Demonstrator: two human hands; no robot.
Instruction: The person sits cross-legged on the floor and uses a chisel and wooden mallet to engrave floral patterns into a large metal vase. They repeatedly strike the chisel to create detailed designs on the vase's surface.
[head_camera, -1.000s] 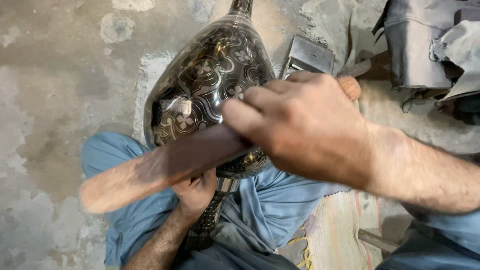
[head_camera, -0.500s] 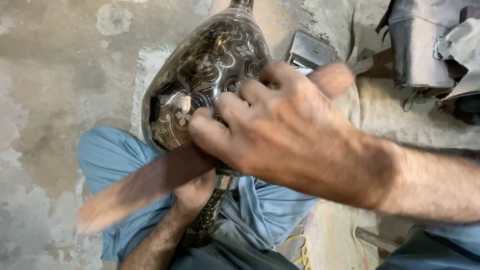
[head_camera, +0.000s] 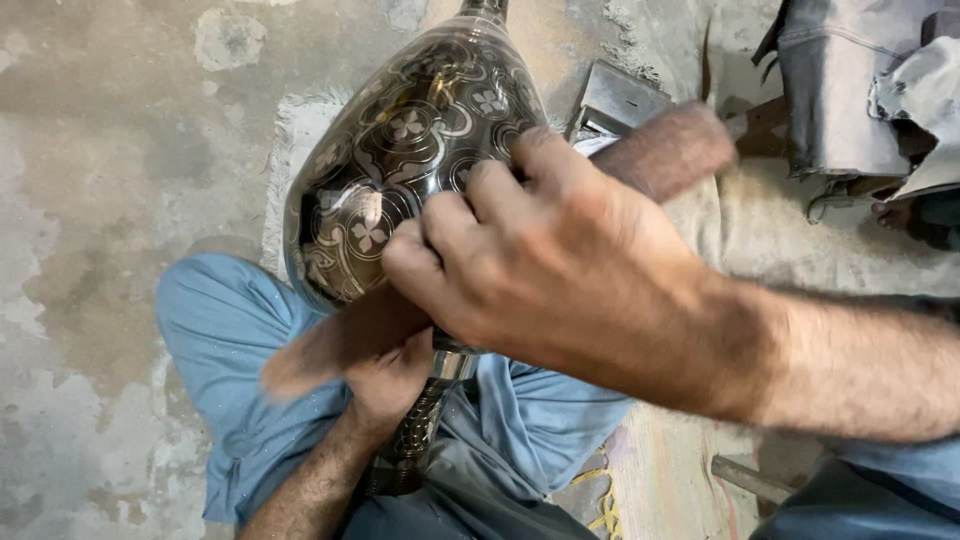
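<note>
The person sits cross-legged on the floor with a large dark metal vase, engraved with pale flower and scroll patterns, lying across the lap, its narrow neck pointing away and its stem running down between the knees. The right hand has its grip wrapped tight round a wooden mallet; one end sticks out past the thumb side, the other is motion-blurred in front of the lower belly of the vase. The left hand is under the vase near the stem; most of it is hidden, so whether its grip is clenched on the stem or on a small tool cannot be told.

The step in hand looks like tapping or chasing the ornament on the vase's lower belly. The next blow calls for a steady brace from the left hand, so the rounded body does not roll, and a light, aimed stroke.

The floor is rough, patchy concrete. A pale fringed mat lies under the vase, a grey metal block just beyond it, and grey cloth bundles at the upper right.
</note>
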